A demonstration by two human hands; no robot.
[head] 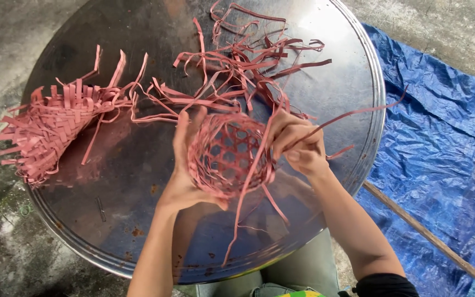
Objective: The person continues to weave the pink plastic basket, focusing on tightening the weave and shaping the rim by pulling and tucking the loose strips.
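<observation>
Basket [227, 154], pink, half-woven, sitting between both hands above round metal counter [138, 181]. Left hand [185, 165] cupping its 9 o'clock side, grip closing on rim. Right hand [298, 144] at 3 o'clock pinching loose strip [353, 114]. Woven stack [45, 132] lying at 9 o'clock.

Round metal surface [138, 220]: left hand [185, 181] cups a half-woven pink basket [227, 154]; right hand [298, 144] pinches a strip [353, 114]; loose strips [237, 71], woven stack [50, 129], blue tarp [435, 137] beside.

Half-woven basket [227, 154] over the round tray [138, 165], stacked weavings [48, 129] left, loose strips [237, 66] behind.
</observation>
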